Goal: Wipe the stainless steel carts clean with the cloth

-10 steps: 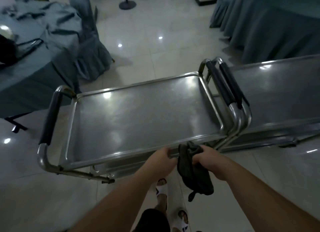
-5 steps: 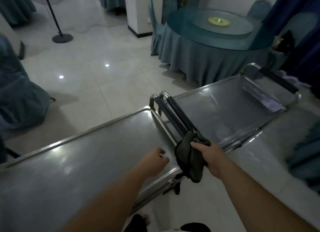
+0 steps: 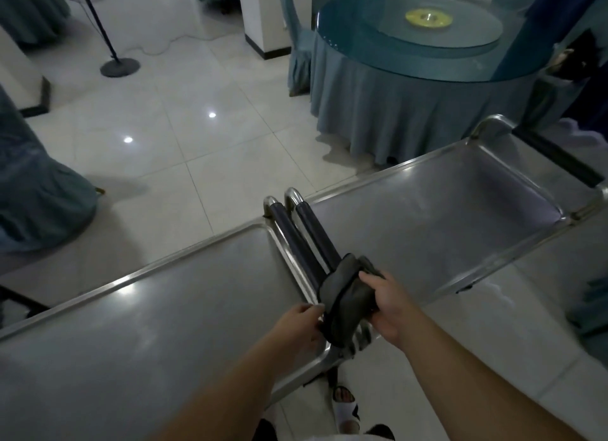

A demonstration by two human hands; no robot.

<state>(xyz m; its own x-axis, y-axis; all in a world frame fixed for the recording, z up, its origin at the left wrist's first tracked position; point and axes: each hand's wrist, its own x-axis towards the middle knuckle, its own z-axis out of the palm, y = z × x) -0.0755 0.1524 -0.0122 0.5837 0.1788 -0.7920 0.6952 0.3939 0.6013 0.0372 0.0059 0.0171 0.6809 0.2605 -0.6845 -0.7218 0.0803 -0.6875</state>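
Observation:
Two stainless steel carts stand end to end, the left cart [image 3: 138,335] in front of me and the right cart [image 3: 437,223] beyond it. Their black padded handles [image 3: 302,240] meet in the middle. A dark grey cloth [image 3: 345,296] is draped over the near end of those handles. My right hand [image 3: 388,302] grips the cloth from the right. My left hand [image 3: 302,322] lies at the left cart's near right corner and pinches the cloth's lower left edge.
A round table [image 3: 411,62] with a blue-grey skirt and a glass turntable stands behind the right cart. A floor stand with a round base [image 3: 120,67] is at the back left. Draped furniture [image 3: 36,190] sits at the left. My sandalled foot [image 3: 343,404] is below the carts.
The view swung from the left cart toward the joined handles. My right hand carried the cloth up onto the handles. My left hand left the cart's front rim and reached the cloth's edge.

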